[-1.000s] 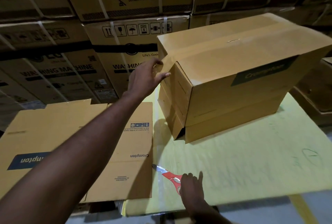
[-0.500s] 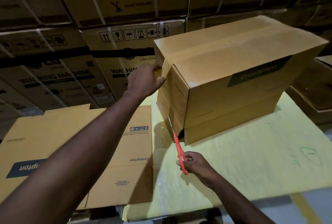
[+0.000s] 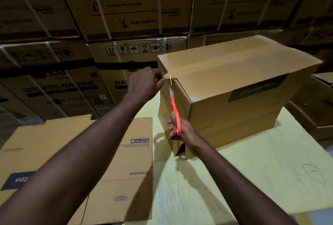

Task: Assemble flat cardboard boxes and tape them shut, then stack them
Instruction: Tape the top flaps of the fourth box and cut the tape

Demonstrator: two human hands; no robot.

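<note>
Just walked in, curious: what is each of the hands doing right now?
Left hand: closed, pinching the tape end at the box corner.
Right hand: closed, holding the orange scissors.

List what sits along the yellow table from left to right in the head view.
flat cardboard sheet → left hand pinching the tape end → orange scissors held in the right hand → assembled cardboard box

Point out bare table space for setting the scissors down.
The yellow table is bare in front of the assembled box, right of the right hand. Left is crowded: flat cardboard covers it, the left hand pinching tape by the scissors.
</note>
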